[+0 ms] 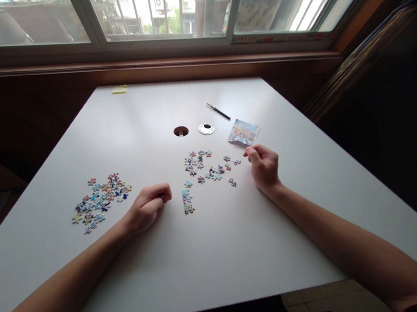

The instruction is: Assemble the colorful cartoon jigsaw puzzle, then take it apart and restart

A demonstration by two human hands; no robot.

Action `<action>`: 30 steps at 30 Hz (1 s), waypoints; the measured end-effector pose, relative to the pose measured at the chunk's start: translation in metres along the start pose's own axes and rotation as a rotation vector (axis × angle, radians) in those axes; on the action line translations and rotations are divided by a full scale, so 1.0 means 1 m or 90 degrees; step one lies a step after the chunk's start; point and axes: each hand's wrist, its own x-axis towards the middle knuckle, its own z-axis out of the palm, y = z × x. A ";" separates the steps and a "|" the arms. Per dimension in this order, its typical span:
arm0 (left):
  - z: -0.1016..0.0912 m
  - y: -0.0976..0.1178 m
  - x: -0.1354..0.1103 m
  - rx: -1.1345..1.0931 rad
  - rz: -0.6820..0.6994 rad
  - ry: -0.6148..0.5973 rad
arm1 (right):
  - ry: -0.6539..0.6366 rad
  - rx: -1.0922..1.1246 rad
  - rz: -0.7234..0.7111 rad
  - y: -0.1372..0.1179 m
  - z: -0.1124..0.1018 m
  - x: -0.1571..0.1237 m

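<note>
My left hand point(150, 207) rests on the white table point(205, 270) in a loose fist, with anything inside it hidden. It lies between a pile of loose jigsaw pieces point(103, 197) and a short joined strip of jigsaw pieces point(187, 202). My right hand point(265, 170) is also closed, its fingers curled in and whatever they may hold out of sight. Just beyond its knuckles lies a small colourful picture sheet point(243, 132); whether they touch I cannot tell. More jigsaw pieces point(193, 163), some joined, are scattered between my hands.
A black pen point(218, 111) lies toward the back. Near it are a round hole point(181, 131) in the tabletop and a silver ring-shaped cover point(206, 129). A yellow sticky note point(119, 89) sits at the far edge, below the barred window point(163, 12).
</note>
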 end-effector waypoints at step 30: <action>0.004 0.002 0.004 0.078 0.030 0.003 | -0.451 -0.271 -0.481 -0.034 0.030 -0.041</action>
